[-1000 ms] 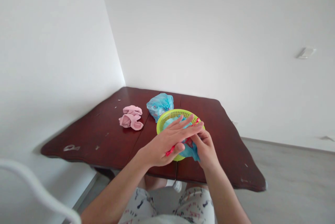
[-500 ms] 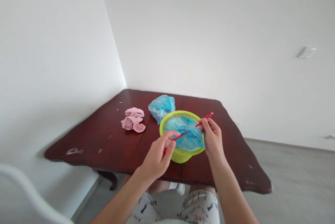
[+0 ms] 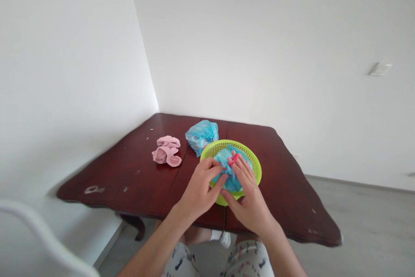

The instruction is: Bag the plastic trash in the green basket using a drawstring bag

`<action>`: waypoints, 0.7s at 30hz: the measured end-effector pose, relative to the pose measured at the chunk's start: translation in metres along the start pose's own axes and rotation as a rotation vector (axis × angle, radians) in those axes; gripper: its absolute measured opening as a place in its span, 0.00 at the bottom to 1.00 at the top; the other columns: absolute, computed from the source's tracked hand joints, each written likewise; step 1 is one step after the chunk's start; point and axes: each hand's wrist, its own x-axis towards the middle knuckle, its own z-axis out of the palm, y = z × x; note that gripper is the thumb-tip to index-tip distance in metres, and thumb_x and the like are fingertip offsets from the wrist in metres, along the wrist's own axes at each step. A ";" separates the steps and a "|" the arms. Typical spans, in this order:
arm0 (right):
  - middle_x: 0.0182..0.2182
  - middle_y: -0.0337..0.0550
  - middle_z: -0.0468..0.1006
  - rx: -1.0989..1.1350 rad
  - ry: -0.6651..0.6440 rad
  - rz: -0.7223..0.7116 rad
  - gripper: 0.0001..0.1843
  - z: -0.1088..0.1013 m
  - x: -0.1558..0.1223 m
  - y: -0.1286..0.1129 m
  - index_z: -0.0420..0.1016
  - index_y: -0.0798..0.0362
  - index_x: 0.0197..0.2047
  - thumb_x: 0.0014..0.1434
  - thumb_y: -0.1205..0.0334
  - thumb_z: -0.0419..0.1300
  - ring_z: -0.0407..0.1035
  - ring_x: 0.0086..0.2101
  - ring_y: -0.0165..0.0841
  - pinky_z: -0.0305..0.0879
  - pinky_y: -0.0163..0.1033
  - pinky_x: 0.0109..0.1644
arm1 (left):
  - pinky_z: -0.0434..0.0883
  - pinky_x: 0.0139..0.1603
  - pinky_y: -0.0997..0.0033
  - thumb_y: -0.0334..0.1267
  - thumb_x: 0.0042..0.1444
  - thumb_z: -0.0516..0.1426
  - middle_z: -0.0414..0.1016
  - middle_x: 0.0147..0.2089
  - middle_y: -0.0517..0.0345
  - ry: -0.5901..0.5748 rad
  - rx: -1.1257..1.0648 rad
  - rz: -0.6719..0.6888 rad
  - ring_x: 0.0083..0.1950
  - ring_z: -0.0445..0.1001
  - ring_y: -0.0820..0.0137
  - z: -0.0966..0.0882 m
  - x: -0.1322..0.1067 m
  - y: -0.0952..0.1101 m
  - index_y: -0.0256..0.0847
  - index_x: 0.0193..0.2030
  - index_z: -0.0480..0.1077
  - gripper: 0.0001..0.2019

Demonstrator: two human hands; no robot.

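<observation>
A translucent blue plastic bag (image 3: 223,156) sits gathered inside a lime-green basket (image 3: 257,169). Its red drawstring (image 3: 234,159) lies looped on top, against the fingers of my right hand. My left hand (image 3: 202,184) is closed, thumb and fingers pinching the bag near its gathered middle; what its fingertips grip is partly hidden. Stretched over the basket's right side, my right hand (image 3: 249,195) rests its extended fingers on the bag, thumb apart near the front rim. A second blue bag (image 3: 201,135), tied up, stands just behind the basket to the left.
Pink cloth (image 3: 166,151) lies crumpled to the left on the dark red-brown wooden table (image 3: 129,169). White walls stand behind and to the left. A curved white bar (image 3: 42,234) shows at the lower left, and the person's legs are under the table's front edge.
Both hands have come together over the bag. The red drawstring ends, stretched apart before, are now bunched at the middle. My right hand has left the basket's right rim and opened out.
</observation>
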 end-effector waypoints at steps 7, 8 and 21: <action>0.73 0.56 0.84 -0.113 -0.043 0.193 0.41 0.018 0.000 0.024 0.72 0.41 0.83 0.70 0.69 0.62 0.79 0.71 0.60 0.78 0.73 0.74 | 0.68 0.81 0.47 0.38 0.87 0.56 0.86 0.65 0.48 -0.053 -0.169 0.164 0.69 0.81 0.55 0.004 -0.022 -0.013 0.48 0.66 0.80 0.12; 0.70 0.56 0.86 -0.131 -0.043 0.229 0.39 0.018 0.002 0.026 0.74 0.42 0.82 0.70 0.68 0.62 0.83 0.66 0.60 0.80 0.73 0.70 | 0.67 0.82 0.46 0.36 0.86 0.57 0.86 0.65 0.48 0.005 -0.162 0.182 0.70 0.81 0.56 0.004 -0.026 -0.020 0.49 0.70 0.79 0.14; 0.31 0.45 0.81 -0.232 -0.068 0.426 0.05 -0.021 0.042 0.040 0.84 0.44 0.38 0.68 0.57 0.72 0.73 0.33 0.43 0.68 0.46 0.40 | 0.62 0.91 0.27 0.49 0.79 0.68 0.40 0.97 0.36 0.078 0.021 0.051 0.97 0.48 0.37 0.039 -0.089 -0.116 0.55 0.93 0.53 0.44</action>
